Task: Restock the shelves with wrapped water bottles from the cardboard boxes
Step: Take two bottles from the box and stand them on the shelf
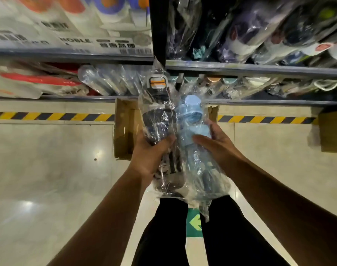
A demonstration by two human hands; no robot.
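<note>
Dark bottle [157, 120]: in clear plastic wrap, cap with an orange band pointing at the shelf [259, 71]; held in the air over the box [125, 131].
Blue bottle [192, 116]: wrapped too, touching the dark one on its right; loose wrap trails from its base.
Left hand [154, 152]: fingers and thumb curled round the dark bottle's middle.
Right hand [215, 143]: thumb in front, fingers round the far side of the blue bottle just below its cap.
Box: cardboard, open, on the floor [48, 160] against the shelf's bottom front edge.
Shelf: the lower tier already carries wrapped bottles along its front edge.
Handling: likely empty and light; bodies look stiff, but the film is loose and slick and may slide over the plastic.
Where to hold: round the body at mid-height, pressing through the film to the bottle; not by the slack wrap or the cap.
Risk: two bottles rubbing together, either could slip.
</note>
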